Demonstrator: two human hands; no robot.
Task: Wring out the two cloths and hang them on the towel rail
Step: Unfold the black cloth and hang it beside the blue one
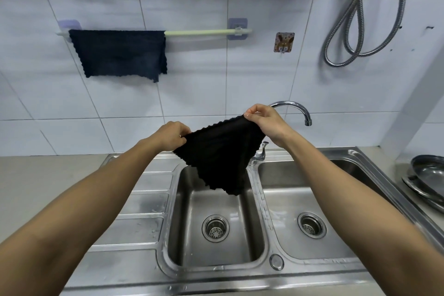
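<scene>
Both the left hand [171, 136] and right hand [263, 119] pinch the top corners of a black scalloped-edge cloth [219, 158] spread above the steel double sink [149, 202], with a dark blue cloth [120, 55] draped on the pale green towel rail [199, 32] at eleven o'clock.

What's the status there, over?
Left hand and right hand pinch black cloth over sink. Blue cloth hung. Rail free on right.

A steel sink unit [144, 209] with two basins and a ribbed drainboard sits in a grey counter [48, 175]. Each basin has a drain strainer; a tap [295, 109] rises behind the divider. On the counter, far right, lie stacked steel pans [430, 175].
</scene>
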